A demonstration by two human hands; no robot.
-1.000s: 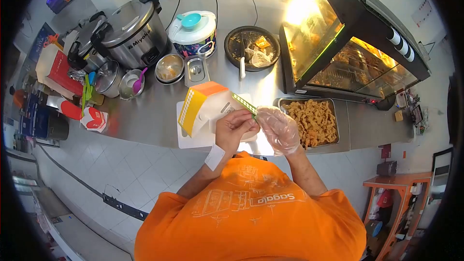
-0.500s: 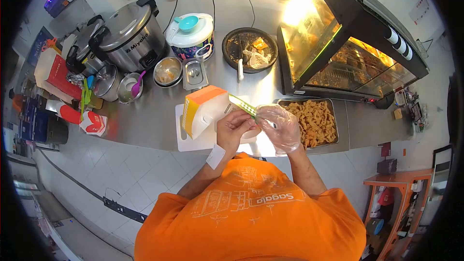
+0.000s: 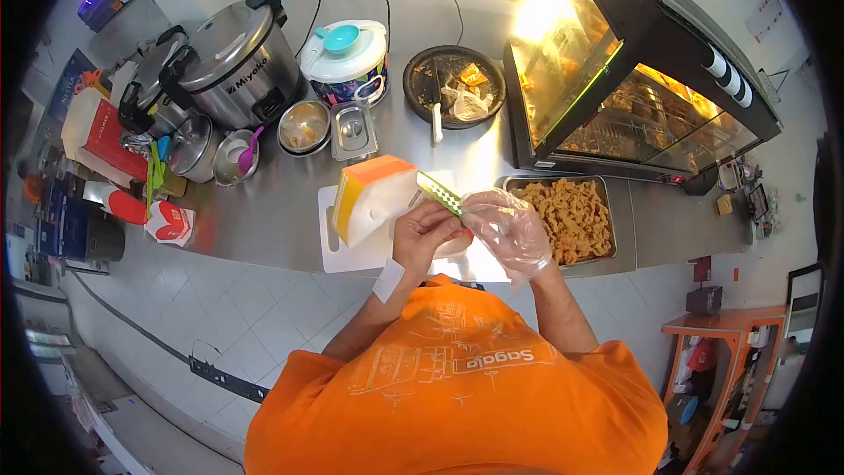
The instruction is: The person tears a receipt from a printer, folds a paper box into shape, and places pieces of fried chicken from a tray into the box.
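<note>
A narrow green strip with pale dots or holes (image 3: 440,193) points up and left from between my hands; its lower end is hidden by fingers. My left hand (image 3: 425,234), bare with a white band at the wrist, pinches at its lower part. My right hand (image 3: 507,230), in a clear plastic glove, has its fingertips closed on the strip's right side. Just left of the hands, an orange, yellow and white carton (image 3: 374,202) stands tilted on a white cutting board (image 3: 332,251). To the right, fried pieces (image 3: 570,220) fill a metal tray (image 3: 610,227).
A lit glass warming cabinet (image 3: 642,79) stands at the back right. Behind the hands, a dark round mortar or pan (image 3: 418,110) holds a knife (image 3: 437,114). Cookers (image 3: 233,66), metal bowls (image 3: 305,127) and red-white boxes (image 3: 170,222) line the left side.
My right hand has shifted slightly and turned at the fingers. The green strip has rotated a little, so more of its dotted face shows. My left hand stays almost in place.
</note>
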